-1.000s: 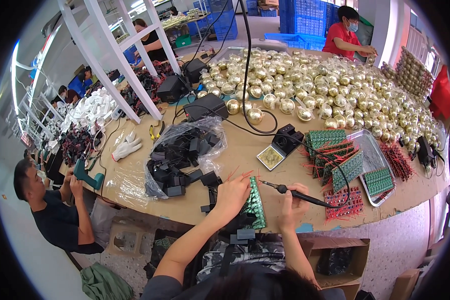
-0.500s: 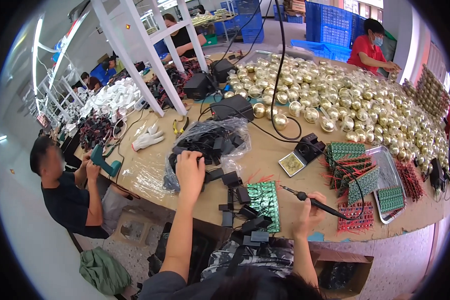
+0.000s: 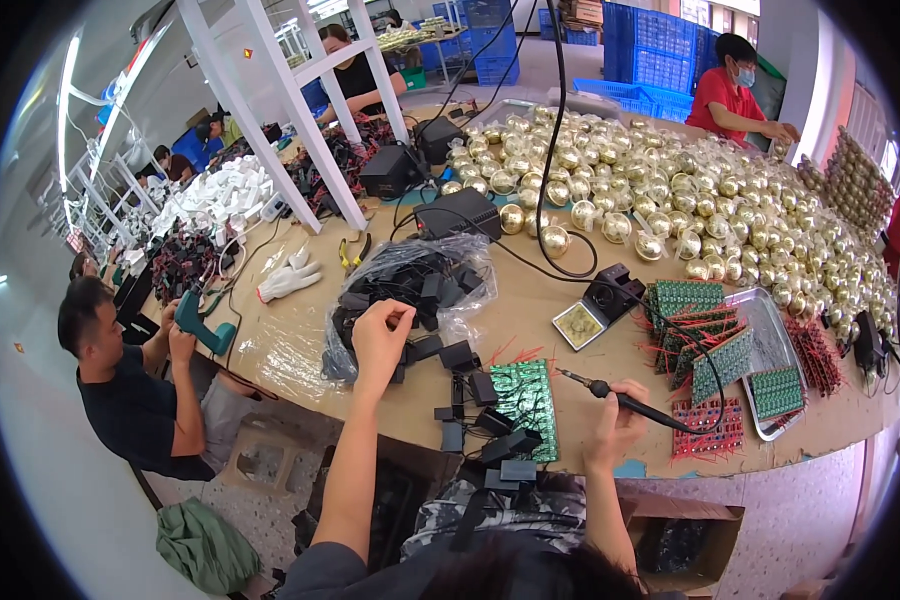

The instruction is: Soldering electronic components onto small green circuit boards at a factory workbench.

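Fingers (image 3: 400,314) of the left hand (image 3: 375,347) are hovering nearly pinched together above a clear, crinkled plastic bag (image 3: 481,287) full of small black plastic boxes (image 3: 437,290); I am making out nothing certain between them, so I cannot tell whether they are gripping something thin. The right hand (image 3: 615,430) is gripping a black-handled, pen-shaped soldering iron (image 3: 625,403), its fingers wrapping the handle and its metal tip pointing left, just beside the right edge of a green rectangular circuit board (image 3: 530,395). That board is lying on the brown cardboard-topped bench (image 3: 522,318), close to the person's body, with thin red wires (image 3: 517,354) fanning out beyond its far edge and more of the black boxes sitting along its left side.

For handling, I am judging the board light and stiff, its wires and joints fragile, so I am favouring a hold on its bare outer edges. The boxes are looking light, hard and slightly slippery; I am choosing their flat sides over their dark leads, which are likely to be snagging on one another. The bag is appearing soft and loose. I am treating the iron's metal end as hot, keeping to the handle, and allowing for a slight drag from its black cord (image 3: 721,378).
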### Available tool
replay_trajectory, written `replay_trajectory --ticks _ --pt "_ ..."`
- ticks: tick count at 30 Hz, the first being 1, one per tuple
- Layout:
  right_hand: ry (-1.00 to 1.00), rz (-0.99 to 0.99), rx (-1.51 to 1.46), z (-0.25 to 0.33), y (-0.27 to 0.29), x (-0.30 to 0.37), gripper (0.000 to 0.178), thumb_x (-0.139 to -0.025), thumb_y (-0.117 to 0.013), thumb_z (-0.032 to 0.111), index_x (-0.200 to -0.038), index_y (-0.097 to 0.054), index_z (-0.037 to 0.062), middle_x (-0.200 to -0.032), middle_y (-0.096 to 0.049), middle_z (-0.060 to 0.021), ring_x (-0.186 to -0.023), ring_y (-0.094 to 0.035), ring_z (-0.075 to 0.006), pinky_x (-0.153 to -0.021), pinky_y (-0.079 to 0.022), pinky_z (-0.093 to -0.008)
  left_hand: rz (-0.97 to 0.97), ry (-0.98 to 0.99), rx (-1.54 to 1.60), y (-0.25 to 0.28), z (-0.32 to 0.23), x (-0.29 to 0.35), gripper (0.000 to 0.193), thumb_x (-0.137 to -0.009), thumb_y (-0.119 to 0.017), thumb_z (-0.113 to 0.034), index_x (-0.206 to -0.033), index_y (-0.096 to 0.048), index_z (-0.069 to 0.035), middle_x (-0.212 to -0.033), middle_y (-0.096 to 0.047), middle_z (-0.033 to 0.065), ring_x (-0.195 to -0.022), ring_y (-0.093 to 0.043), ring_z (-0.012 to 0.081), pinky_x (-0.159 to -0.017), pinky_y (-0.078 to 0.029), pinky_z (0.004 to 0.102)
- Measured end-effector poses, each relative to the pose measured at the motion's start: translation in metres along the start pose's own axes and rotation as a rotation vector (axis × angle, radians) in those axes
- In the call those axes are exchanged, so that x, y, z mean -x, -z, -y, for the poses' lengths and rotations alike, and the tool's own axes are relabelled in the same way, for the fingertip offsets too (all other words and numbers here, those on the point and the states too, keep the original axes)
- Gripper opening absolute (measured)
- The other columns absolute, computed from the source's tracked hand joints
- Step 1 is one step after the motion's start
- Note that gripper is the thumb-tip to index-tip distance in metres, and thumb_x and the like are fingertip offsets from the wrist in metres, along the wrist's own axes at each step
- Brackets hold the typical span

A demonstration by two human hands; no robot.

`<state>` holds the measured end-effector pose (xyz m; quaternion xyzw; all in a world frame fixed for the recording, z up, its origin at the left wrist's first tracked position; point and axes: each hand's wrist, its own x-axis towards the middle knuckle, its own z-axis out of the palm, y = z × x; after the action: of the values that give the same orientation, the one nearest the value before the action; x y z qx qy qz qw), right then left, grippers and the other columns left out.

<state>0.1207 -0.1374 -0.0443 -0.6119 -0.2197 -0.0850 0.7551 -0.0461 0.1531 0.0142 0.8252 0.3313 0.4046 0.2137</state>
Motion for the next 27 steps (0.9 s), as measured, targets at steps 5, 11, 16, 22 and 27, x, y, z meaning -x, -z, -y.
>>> replay_trajectory --ticks 5,11,16,22,27 --pt "0.009 -0.018 -0.027 0.0 -0.002 0.0 0.012 -0.087 -0.055 -0.005 -0.098 -0.056 -0.0009 -0.104 -0.052 -0.0095 -0.096 -0.052 -0.0177 -0.089 -0.043 -0.0285 -0.046 0.2 0.504 -0.024 -0.013 0.004 0.013 -0.098 -0.064 -0.012 -0.092 -0.059 -0.002 -0.089 -0.069 0.0044 -0.076 -0.063 0.0097 -0.071 -0.05 0.0246" --pt "0.006 -0.032 -0.02 -0.003 0.001 0.0 0.011 -0.087 -0.056 -0.004 -0.097 -0.057 -0.0003 -0.104 -0.052 -0.0088 -0.094 -0.052 -0.0169 -0.088 -0.043 -0.0273 0.149 0.328 0.579 -0.02 -0.05 0.006 0.018 -0.1 -0.058 -0.012 -0.086 -0.051 -0.005 -0.077 -0.067 0.0072 -0.069 -0.063 0.017 -0.071 -0.049 0.0308" --pt "0.002 -0.027 -0.016 -0.001 -0.001 0.0 0.011 -0.087 -0.056 -0.005 -0.097 -0.057 -0.0004 -0.103 -0.053 -0.0085 -0.094 -0.052 -0.0164 -0.087 -0.043 -0.0267 0.405 -0.452 -0.24 -0.023 -0.04 0.008 0.011 -0.093 -0.064 -0.017 -0.094 -0.057 -0.009 -0.073 -0.064 0.0119 -0.07 -0.061 0.0358 -0.067 -0.048 0.0426" --pt "0.012 -0.026 -0.026 0.001 -0.002 0.0 0.012 -0.087 -0.055 -0.006 -0.097 -0.057 -0.0006 -0.103 -0.053 -0.0088 -0.094 -0.053 -0.0166 -0.088 -0.043 -0.0269 0.57 -0.194 -0.219 -0.02 -0.039 0.007 0.013 -0.098 -0.056 -0.02 -0.099 -0.051 -0.008 -0.073 -0.069 0.0097 -0.072 -0.065 0.0378 -0.064 -0.049 0.0446" --pt "0.013 -0.023 -0.02 0.002 -0.001 -0.001 0.012 -0.087 -0.055 -0.006 -0.097 -0.057 -0.0007 -0.104 -0.053 -0.0091 -0.095 -0.053 -0.0171 -0.088 -0.044 -0.0275 0.724 -0.109 -0.053 -0.009 -0.05 0.012 0.009 -0.1 -0.052 -0.017 -0.099 -0.049 -0.008 -0.075 -0.073 0.0055 -0.075 -0.068 0.0344 -0.065 -0.05 0.0429"
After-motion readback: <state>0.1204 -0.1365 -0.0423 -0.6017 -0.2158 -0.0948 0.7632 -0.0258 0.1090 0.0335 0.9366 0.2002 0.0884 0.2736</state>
